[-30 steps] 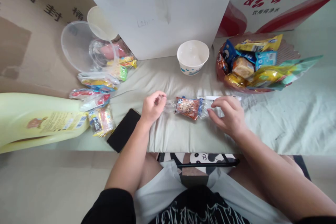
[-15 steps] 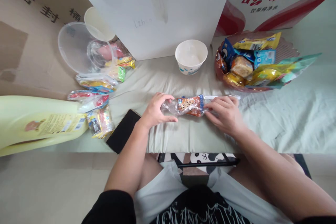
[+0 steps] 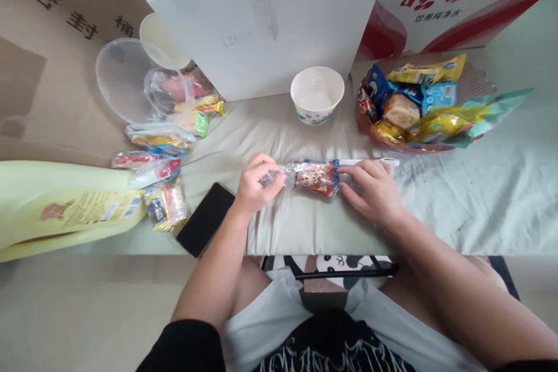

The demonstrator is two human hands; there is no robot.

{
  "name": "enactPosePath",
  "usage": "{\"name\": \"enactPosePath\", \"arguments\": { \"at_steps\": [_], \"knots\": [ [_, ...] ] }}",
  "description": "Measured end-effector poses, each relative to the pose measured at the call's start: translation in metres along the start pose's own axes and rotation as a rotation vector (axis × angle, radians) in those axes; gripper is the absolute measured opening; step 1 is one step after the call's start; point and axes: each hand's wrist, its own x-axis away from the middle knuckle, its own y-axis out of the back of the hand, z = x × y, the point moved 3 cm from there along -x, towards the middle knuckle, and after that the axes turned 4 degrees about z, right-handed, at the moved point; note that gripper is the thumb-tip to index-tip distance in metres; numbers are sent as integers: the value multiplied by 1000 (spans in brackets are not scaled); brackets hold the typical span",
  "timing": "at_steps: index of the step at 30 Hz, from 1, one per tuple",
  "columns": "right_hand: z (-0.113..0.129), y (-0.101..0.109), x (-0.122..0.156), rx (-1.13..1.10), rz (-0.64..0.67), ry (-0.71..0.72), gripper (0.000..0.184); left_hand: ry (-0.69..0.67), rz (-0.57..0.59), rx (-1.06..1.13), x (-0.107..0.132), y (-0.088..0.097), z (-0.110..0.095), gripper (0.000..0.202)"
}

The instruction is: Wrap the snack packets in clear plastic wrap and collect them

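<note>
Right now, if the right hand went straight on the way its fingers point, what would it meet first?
The right hand would probably meet the blue-edged end of the small, red-brown snack packet in clear plastic wrap. Its fingertips may be touching that wrap; depth there is unclear.

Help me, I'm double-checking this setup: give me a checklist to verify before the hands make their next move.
1. Left hand closed on the clear wrapping at the packet's left end: ok.
2. Right hand gripping the other end of the packet: cannot tell; its fingers are there, but the grip is unclear.
3. White stick clear of the right hand's outline: not ok; the hand covers its middle in view.
4. Bowl upright and apart from both hands: ok.
5. Phone free of the left forearm: cannot tell; they meet in view.
</note>
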Motion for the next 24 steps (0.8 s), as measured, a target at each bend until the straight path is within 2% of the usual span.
{"name": "enactPosePath", "arguments": {
  "at_steps": [2,5,11,16,18,21,24],
  "knots": [
    [2,1,0,0,-33,0,27,12,-13,81,1,1,-3,13],
    [4,-1,0,1,-8,31,35,55,6,189,1,0,-3,17],
    [4,8,-2,-30,-33,106,18,149,17,266,-1,0,-2,34],
    [7,14,0,-186,60,156,19,209,121,224,1,-3,-4,55],
    [9,13,2,-226,103,179,21,208,131,181,1,-4,-4,54],
    [9,11,4,-228,143,201,23,211,75,77,-1,-5,-1,50],
    [7,5,3,-181,238,159,29,245,32,3,-3,-6,5,32]
  ]
}}
